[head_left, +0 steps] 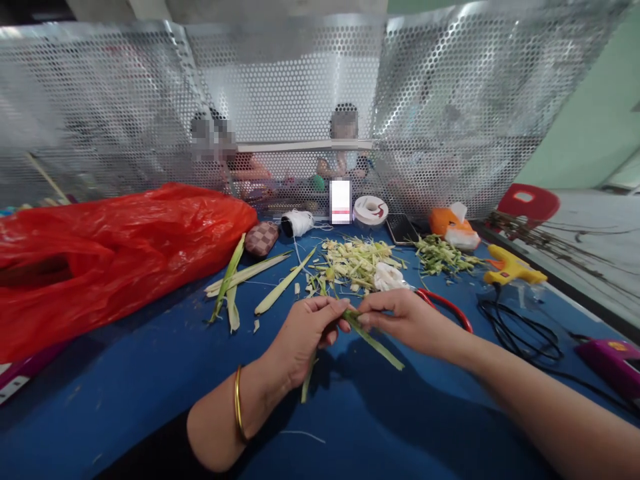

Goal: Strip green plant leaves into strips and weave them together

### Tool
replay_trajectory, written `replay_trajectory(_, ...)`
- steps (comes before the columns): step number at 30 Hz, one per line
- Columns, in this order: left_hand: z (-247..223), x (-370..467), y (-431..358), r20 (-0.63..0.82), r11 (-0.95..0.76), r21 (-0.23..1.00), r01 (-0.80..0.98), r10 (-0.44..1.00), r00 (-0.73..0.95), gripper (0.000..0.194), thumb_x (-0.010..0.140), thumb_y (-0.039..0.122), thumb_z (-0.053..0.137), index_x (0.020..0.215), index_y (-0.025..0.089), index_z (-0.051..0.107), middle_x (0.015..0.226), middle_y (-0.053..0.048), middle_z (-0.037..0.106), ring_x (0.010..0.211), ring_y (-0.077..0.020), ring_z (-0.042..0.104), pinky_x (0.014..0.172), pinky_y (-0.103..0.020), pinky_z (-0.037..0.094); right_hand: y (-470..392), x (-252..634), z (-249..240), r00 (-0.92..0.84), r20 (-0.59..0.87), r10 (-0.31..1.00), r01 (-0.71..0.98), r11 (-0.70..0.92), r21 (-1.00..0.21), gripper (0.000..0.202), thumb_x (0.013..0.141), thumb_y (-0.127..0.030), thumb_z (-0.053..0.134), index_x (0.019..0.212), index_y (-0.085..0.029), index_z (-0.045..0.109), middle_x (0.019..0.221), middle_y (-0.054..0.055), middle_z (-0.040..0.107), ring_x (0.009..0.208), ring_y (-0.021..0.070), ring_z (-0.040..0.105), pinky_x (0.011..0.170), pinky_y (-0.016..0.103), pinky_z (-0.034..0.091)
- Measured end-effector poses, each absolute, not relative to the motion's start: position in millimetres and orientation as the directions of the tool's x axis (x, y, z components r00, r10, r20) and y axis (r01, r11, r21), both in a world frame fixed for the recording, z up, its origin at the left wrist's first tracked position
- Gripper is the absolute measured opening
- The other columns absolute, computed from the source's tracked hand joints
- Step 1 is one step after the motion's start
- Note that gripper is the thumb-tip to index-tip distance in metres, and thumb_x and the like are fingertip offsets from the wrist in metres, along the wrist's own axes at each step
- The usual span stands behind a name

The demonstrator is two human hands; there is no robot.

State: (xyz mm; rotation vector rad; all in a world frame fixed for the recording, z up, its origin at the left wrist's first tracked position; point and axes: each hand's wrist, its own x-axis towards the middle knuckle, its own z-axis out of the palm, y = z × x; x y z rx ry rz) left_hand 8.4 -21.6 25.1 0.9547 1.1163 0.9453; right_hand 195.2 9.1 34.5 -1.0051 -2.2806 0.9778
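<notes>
Pinching a green leaf strip [376,345] between closed fingers of the left hand [306,328] and right hand [411,323], just above the blue counter [200,407]. Holding it right in front of a messy scrap pile [353,261], pretty near some red handle [453,308] too.

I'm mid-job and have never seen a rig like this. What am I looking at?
There is no robot here, just a person's left hand and right hand, both bare, pinching a green leaf strip. The one picture comes from a camera worn on that person's head, looking forward and down. On the blue table lie a red bag to the left, a white thread spool and a heap of plant scraps farther back, and a yellow glue gun to the right.
</notes>
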Motion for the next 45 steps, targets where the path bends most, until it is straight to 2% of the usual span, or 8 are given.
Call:
replay_trajectory(3,26.5,8.7,-22.1,-0.289,0.315,0.938,-0.143,0.940,0.179,0.034,0.073,0.045,0.069,0.067,0.013,0.059,0.056,0.002,0.057,0.040,-0.0022,0.035,0.040,-0.018,0.017,7.5,196.5,35.1,-0.615,0.280,0.737,0.479,0.631,-0.611,0.020,0.091,-0.022,0.052,0.082,-0.020,0.069,0.075,0.001,0.068,0.069,0.0144,0.060,0.064,0.025,0.044)
replay_trajectory(7,26.8,8.4,-22.8,-0.289,0.323,0.934,-0.152,0.934,0.209,0.036,0.073,0.047,0.070,0.066,0.015,0.055,0.054,0.004,0.055,0.039,-0.0022,0.035,0.040,-0.017,0.017,5.3,195.4,34.0,-0.659,0.520,0.544,0.543,0.822,-0.171,0.025,0.095,-0.018,0.044,0.090,-0.018,0.068,0.079,0.006,0.069,0.074,0.0170,0.060,0.075,0.031,0.043)
replay_trajectory(10,25.7,8.7,-23.1,-0.286,0.322,0.934,-0.156,0.934,0.215,0.030,0.071,0.041,0.073,0.074,0.015,0.060,0.052,0.006,0.052,0.040,-0.0028,0.037,0.039,-0.016,0.021,4.1,194.4,32.1,-0.730,0.554,0.400,0.544,0.831,0.116,0.028,0.096,-0.015,0.040,0.090,-0.016,0.067,0.077,0.006,0.068,0.071,0.0177,0.059,0.080,0.035,0.040)
replay_trajectory(15,25.0,10.5,-22.8,-0.267,0.281,0.952,-0.124,0.956,0.119,0.022,0.070,0.032,0.073,0.075,0.012,0.065,0.047,0.006,0.049,0.039,-0.0036,0.037,0.038,-0.017,0.024,1.9,195.4,33.1,-0.774,0.523,0.357,0.556,0.779,0.292,0.029,0.094,-0.009,0.038,0.093,-0.015,0.066,0.074,0.005,0.066,0.069,0.0182,0.057,0.084,0.036,0.039)
replay_trajectory(22,26.3,9.2,-22.3,-0.388,0.411,0.909,-0.073,0.896,0.214,0.021,0.070,0.031,0.072,0.065,0.014,0.060,0.046,0.006,0.049,0.038,-0.0031,0.039,0.040,-0.016,0.025,-0.2,196.3,33.1,-0.815,0.500,0.293,0.518,0.754,0.403,0.031,0.095,-0.009,0.036,0.094,-0.013,0.066,0.078,0.008,0.068,0.073,0.0197,0.059,0.084,0.039,0.039)
replay_trajectory(34,30.1,5.4,-20.3,-0.378,0.387,0.922,0.028,0.880,0.288,0.021,0.066,0.029,0.072,0.061,0.015,0.058,0.045,0.005,0.049,0.040,-0.0045,0.038,0.041,-0.019,0.023,10.3,204.6,28.9,-0.826,0.531,0.192,0.460,0.773,0.436,0.028,0.095,-0.009,0.039,0.095,-0.017,0.065,0.077,0.005,0.069,0.076,0.0187,0.061,0.082,0.038,0.041)
replay_trajectory(40,30.4,2.6,-19.5,-0.386,0.391,0.919,0.045,0.870,0.308,0.021,0.065,0.030,0.073,0.060,0.015,0.060,0.046,0.005,0.050,0.041,-0.0050,0.038,0.042,-0.020,0.023,12.8,204.9,25.8,-0.792,0.558,0.249,0.473,0.828,0.302,0.024,0.094,-0.010,0.043,0.100,-0.019,0.065,0.081,0.005,0.071,0.080,0.0187,0.064,0.082,0.039,0.042)
replay_trajectory(45,28.5,0.9,-20.4,-0.401,0.407,0.911,0.069,0.834,0.378,0.017,0.065,0.027,0.073,0.063,0.014,0.062,0.047,0.004,0.052,0.041,-0.0058,0.042,0.042,-0.020,0.026,12.6,204.2,22.6,-0.791,0.570,0.224,0.457,0.835,0.306,0.023,0.093,-0.010,0.045,0.101,-0.020,0.065,0.081,0.004,0.071,0.081,0.0183,0.065,0.085,0.039,0.041)
